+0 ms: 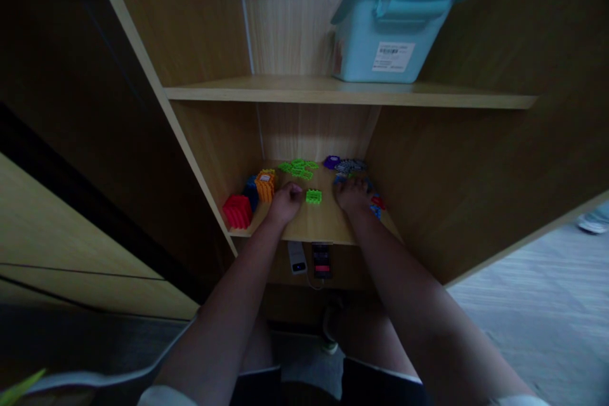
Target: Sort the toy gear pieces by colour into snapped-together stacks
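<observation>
Both my arms reach into a wooden shelf compartment [328,228]. My left hand [285,202] rests on the shelf board with its fingers curled closed, just left of a small green toy block [313,196]. My right hand [351,193] lies palm down with fingers stretched toward a pile of grey and blue toy pieces [349,167]. A stack of orange blocks [265,185], a blue block [250,193] and a red block [237,211] stand to the left of my left hand. Loose green pieces [299,169] lie at the back.
A light blue lidded plastic box [392,28] stands on the shelf above [295,90]. A purple piece [332,162] lies at the back. Red and blue pieces [378,205] sit by the right wall. A white device [297,257] and a phone [322,261] lie below the shelf edge.
</observation>
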Demonstrator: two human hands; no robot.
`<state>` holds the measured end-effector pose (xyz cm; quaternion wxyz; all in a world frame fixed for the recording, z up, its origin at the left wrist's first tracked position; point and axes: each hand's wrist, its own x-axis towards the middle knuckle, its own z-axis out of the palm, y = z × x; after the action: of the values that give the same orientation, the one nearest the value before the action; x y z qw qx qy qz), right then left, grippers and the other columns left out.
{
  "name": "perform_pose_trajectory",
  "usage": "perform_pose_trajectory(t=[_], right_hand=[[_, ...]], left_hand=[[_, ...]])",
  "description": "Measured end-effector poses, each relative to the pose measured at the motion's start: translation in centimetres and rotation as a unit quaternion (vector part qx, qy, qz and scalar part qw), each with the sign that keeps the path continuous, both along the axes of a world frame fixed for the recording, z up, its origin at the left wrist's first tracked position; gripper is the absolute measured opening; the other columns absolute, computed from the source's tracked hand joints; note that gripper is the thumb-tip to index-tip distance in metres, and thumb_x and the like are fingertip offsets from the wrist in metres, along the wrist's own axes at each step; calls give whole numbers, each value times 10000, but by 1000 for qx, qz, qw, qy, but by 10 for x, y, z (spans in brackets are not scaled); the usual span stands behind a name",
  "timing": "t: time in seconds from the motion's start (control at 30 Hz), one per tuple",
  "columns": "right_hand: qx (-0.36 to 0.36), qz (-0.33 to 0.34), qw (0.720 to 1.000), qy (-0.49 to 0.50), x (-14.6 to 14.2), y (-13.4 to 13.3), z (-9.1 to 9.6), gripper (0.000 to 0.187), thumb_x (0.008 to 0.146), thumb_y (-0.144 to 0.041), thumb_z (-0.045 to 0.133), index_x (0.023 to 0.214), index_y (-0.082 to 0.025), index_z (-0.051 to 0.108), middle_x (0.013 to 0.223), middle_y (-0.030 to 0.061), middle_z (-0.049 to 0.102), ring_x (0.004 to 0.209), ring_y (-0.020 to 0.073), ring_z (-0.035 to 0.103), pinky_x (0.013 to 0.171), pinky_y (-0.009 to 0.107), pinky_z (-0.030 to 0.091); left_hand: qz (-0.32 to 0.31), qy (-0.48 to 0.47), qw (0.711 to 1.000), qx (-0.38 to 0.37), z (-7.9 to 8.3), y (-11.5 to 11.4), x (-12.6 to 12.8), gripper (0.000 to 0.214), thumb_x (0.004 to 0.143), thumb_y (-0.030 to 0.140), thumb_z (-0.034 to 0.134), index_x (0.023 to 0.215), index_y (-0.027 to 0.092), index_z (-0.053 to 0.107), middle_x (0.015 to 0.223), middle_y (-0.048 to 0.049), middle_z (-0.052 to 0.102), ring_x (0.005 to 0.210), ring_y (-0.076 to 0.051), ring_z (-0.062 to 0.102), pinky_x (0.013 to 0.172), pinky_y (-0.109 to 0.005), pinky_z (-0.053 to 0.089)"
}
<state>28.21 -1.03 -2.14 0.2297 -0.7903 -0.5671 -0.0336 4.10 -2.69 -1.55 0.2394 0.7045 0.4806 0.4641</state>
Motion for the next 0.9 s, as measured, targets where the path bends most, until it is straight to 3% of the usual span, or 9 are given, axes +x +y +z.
perform_pose_trajectory(t=[0.27,0.5,0.67,0.77,0.9], right_hand=[[-6,2,1000,-12,2,2,4,548,1042,-435,463,1392,-66,666,1473,314,614,1415,481,515,1169,728,331],[3,11,999,-30,2,0,4,418,1026,-341,490,1180,-82,780,1347,269,695,1335,458,565,1127,639,415],[26,5,999,-35,3,-2,5,458,1036,-338,486,1331,-63,706,1409,275,656,1357,411,544,1125,552,429],[28,-11,999,-28,3,-2,4,471,1056,-339,440,1357,-83,695,1488,279,612,1415,417,514,1177,594,381],[13,-12,1000,-15,3,1,1,442,1040,-388,467,1286,-146,743,1395,249,683,1397,446,545,1179,689,355]], left_hand=[[-1,-2,1000,-2,3,-2,0,173,921,45,627,959,196,702,1029,-65,809,991,-219,769,957,-371,592],[0,6,1000,-8,3,-1,0,146,939,76,637,972,198,708,1019,-66,803,985,-227,762,959,-378,585],[1,7,1000,-7,4,-2,1,167,930,62,631,967,203,711,1034,-63,806,1011,-227,765,979,-378,583],[4,6,1000,-6,4,-3,1,168,930,65,627,967,206,710,1028,-57,806,999,-220,764,976,-372,587],[5,6,1000,-7,5,-4,1,163,927,68,631,966,204,712,1026,-52,808,991,-212,764,983,-360,586]])
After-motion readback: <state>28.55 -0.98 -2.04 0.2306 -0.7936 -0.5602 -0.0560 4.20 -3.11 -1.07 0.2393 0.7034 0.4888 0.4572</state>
